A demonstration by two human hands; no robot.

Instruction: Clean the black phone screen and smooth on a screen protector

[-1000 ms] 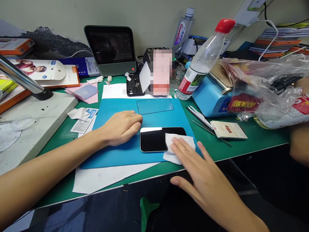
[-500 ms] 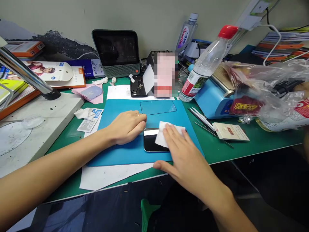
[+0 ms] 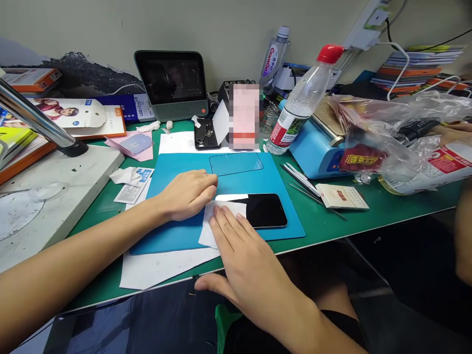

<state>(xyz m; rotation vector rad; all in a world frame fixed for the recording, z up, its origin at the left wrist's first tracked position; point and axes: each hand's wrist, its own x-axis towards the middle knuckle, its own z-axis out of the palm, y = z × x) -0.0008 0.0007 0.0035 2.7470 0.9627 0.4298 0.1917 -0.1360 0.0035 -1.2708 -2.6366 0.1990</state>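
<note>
A smartphone (image 3: 267,210) lies black screen up on the blue mat (image 3: 175,169), a bright reflection along its upper left edge. My right hand (image 3: 250,255) presses a white wipe (image 3: 210,231) with its straight fingers held together, the thumb sticking out to the left. The wipe covers the phone's lower left part and hangs over onto the mat. Left of the phone, my left hand (image 3: 190,194) rests on the mat with curled fingers, a ring on one of them; nothing shows in it. A clear black-edged screen protector (image 3: 236,163) lies farther back on the mat.
A screen device (image 3: 171,83) stands against the wall. On the right are a red-capped bottle (image 3: 298,103), a blue scale (image 3: 317,150), thin tools (image 3: 300,179), a cigarette pack (image 3: 342,195) and a plastic bag (image 3: 391,118). A lamp base (image 3: 59,182) stands left. Another person's arm (image 3: 463,231) is at far right.
My right hand has slid the wipe left and toward me across the phone, uncovering its right part. My left hand stays in place. The view has shifted slightly.
</note>
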